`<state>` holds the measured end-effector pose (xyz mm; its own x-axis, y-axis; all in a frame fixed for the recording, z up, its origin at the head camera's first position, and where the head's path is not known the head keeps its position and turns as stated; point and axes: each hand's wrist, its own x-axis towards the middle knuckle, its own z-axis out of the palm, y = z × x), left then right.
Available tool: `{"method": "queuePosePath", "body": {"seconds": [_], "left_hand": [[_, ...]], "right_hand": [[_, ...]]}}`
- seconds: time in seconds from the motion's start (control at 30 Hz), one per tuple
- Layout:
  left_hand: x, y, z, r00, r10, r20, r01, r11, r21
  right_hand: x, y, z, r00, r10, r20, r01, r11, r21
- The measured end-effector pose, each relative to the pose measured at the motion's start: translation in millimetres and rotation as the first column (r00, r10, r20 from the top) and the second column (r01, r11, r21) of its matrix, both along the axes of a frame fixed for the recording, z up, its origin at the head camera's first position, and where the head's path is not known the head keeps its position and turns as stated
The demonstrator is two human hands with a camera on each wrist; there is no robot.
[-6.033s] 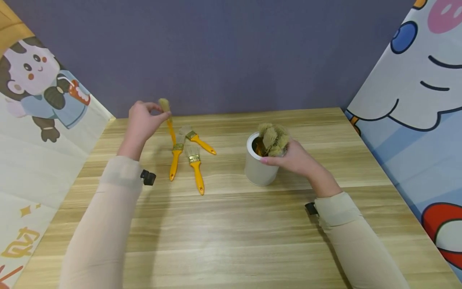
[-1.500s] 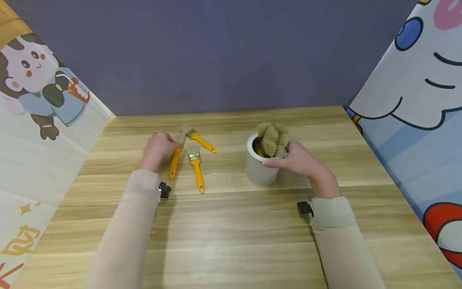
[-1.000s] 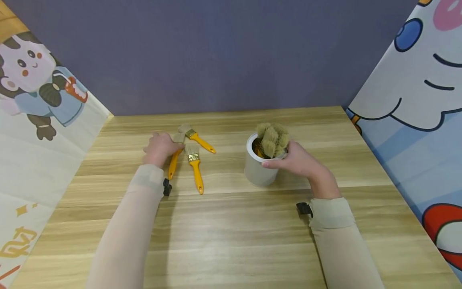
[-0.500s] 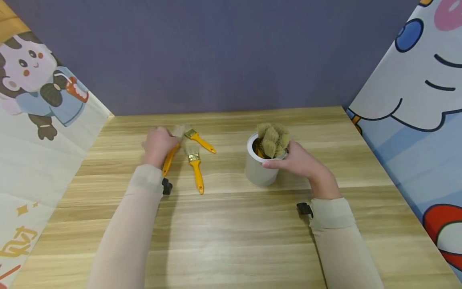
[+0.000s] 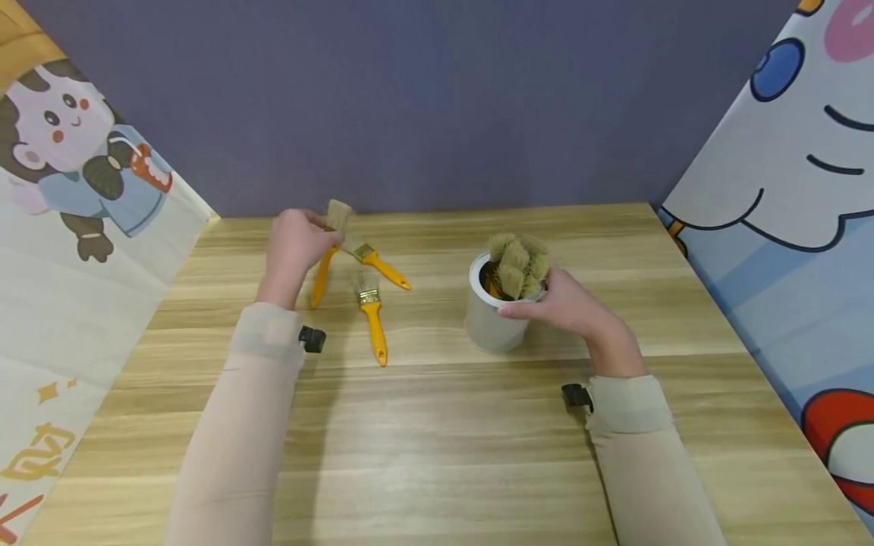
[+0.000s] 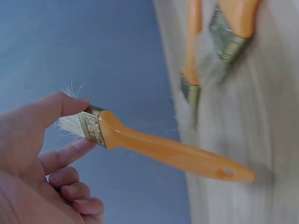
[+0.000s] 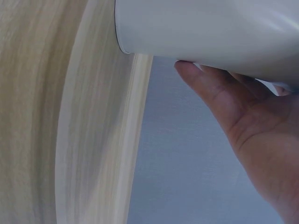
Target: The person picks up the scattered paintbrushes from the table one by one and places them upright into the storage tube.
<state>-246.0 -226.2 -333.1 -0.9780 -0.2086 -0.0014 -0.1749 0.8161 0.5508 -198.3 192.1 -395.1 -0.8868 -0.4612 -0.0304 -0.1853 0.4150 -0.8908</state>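
Note:
My left hand (image 5: 293, 246) pinches a paintbrush (image 5: 323, 277) at its metal band, bristles up and yellow handle slanting down. In the left wrist view, thumb and index finger grip the brush (image 6: 163, 151) there, the other fingers curled below. Two more paintbrushes lie close by: one (image 5: 384, 269) angled behind, one (image 5: 373, 322) pointing towards me. My right hand (image 5: 570, 307) holds a white can (image 5: 492, 326) by its rim, thumb at the front. Several paintbrushes (image 5: 517, 265) stand in the can, bristles up. The right wrist view has fingers (image 7: 191, 72) against the can's wall (image 7: 196, 32).
The wooden table (image 5: 423, 440) ends at a dark grey-blue wall (image 5: 437, 106) at the back. Printed cartoon panels stand at the left (image 5: 89, 303) and right (image 5: 785, 288). A small black camera (image 5: 312, 339) sits at the left cuff, another (image 5: 576, 396) at the right.
Six seconds ago my left hand held a different brush; the can now holds a fuller bunch. Since then it has pinched another brush from the table and raised it. My right hand stays on the can.

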Motion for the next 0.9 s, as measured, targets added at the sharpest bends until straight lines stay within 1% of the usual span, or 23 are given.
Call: {"method": "queuePosePath", "body": {"seconds": [0.03,0.23,0.33,0.47,0.67,0.9], "left_hand": [[0.9,0,2.7,1.0,0.004,-0.009,-0.004,1.0,0.015],[8.3,3,20.7,0.999,0.03,-0.038,-0.028,0.999,0.046],[13.7,5,28.7,0.998,0.037,-0.049,-0.033,0.996,0.078],[22.2,9,39.2,0.997,0.043,-0.07,-0.035,0.993,0.113],[37.1,23,52.8,0.996,0.022,-0.085,-0.012,0.992,0.126],[57.7,50,66.1,0.987,-0.015,-0.162,0.042,0.986,0.163]], "right_hand": [[0.2,0,-0.2,1.0,0.003,-0.002,-0.003,1.0,-0.003],[-1.0,0,-1.4,1.0,0.002,-0.01,-0.002,1.0,-0.001],[-0.5,0,-1.4,1.0,-0.003,0.003,0.003,1.0,0.004],[-0.7,0,-1.7,1.0,0.002,-0.002,-0.002,1.0,-0.008],[-1.5,0,-3.0,1.0,0.003,-0.022,-0.003,1.0,-0.017],[-1.4,0,-2.2,1.0,0.014,-0.011,-0.014,1.0,-0.021]]}}
